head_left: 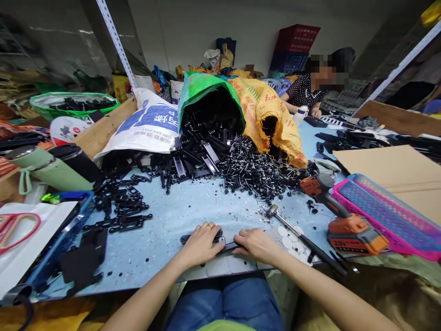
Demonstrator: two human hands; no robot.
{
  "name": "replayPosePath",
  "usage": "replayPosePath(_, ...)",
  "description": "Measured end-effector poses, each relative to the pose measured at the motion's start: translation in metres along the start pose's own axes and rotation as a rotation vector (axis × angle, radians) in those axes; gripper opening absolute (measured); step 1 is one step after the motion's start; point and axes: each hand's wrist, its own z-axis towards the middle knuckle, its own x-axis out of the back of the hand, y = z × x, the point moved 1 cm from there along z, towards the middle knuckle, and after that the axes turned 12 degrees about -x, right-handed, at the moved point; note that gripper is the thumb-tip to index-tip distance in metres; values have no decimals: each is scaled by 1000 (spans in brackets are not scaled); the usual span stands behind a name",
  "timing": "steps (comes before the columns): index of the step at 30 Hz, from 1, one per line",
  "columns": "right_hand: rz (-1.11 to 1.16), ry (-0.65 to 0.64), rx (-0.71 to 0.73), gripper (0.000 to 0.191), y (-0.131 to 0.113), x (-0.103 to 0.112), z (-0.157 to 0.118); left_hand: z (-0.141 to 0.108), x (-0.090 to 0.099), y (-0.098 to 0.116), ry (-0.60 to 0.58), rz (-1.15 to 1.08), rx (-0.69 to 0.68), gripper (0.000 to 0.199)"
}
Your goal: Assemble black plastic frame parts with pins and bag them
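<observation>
At the front edge of the blue table, my left hand (202,244) is closed over a dark plastic bracket (185,239) whose rounded end sticks out on the left. My right hand (257,246) pinches a thin black strip-like piece (231,247) that meets the bracket between the two hands. The fingers cover much of both pieces, and I cannot tell whether they are joined. Right of my right hand lies a small hammer (299,233) with a black handle. White round discs (292,239) are spread beside it.
An orange cordless drill (344,220) stands at right by pink and blue baskets (389,211). Behind are a heap of black-headed screws (258,170), a green sack (206,87) spilling black parts, and black arms (119,202) at left. A co-worker (306,92) sits across.
</observation>
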Motion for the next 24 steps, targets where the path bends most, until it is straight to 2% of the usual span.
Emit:
replayPosePath(4,-27,75,-82,37,-15,-3,2,-2,-5,4,57,43,26,65)
replayPosePath(11,-44,134,-126,29,-26,14,-7,-14,-1,1,136,-28,-25,65)
replayPosePath(17,-61,134,-119,27,-27,25,-4,-14,-13,-3,202,3,-95,44)
replayPosePath(21,-47,140,-123,30,-19,24,-3,-7,-14,-1,193,7,-96,40)
replayPosePath(24,-10,102,-120,34,2,16,-4,13,-10,0,100,-15,-123,49)
